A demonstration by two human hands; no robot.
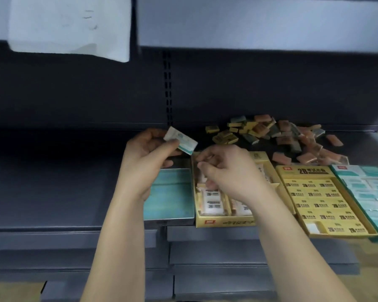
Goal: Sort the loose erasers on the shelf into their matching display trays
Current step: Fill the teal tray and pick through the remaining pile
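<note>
Fingers (156, 133) of the left hand (146, 153) were curled round a white-and-teal wrapped eraser (183, 141), held above the dark metal shelf (52, 182). The right hand (225, 171) was arched over an open yellow cardboard tray (205, 223) at the front edge, fingers curled; any hold could not be told.

Dark shelf (52, 182): trays (303, 171), loose erasers (271, 131).

Left hand (145, 155), right hand (230, 173), both bare-armed

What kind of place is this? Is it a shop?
Probably a stationery shop: dark metal shelving with a slotted upright, printed display trays full of packaged erasers, and a pile of loose erasers behind them.
</note>
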